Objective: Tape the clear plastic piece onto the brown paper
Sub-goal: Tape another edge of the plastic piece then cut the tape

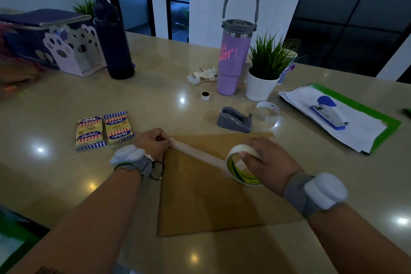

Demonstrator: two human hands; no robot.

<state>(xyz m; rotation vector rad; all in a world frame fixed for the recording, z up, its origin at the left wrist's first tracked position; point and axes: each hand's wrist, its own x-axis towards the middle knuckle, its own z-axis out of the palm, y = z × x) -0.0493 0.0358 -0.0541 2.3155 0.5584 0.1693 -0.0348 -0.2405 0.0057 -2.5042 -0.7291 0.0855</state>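
Brown paper (206, 198) lay flat on the bench (66, 173), lower centre of frame. Left hand (153, 142) pinched the free tape end, fingers curled tight. Right hand (266, 160) gripped the tape roll (239, 165), fingers clamped round it. Tape strip (195, 152) stretched between them over the paper's upper part. Clear plastic piece: couldn't tell.

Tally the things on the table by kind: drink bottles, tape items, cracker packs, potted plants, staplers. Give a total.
Drink bottles: 2, a dark bottle and a purple tumbler
Tape items: 3, the tape roll in the right hand, a clear roll, a grey dispenser
Cracker packs: 2
Potted plants: 1
Staplers: 1
Total: 9
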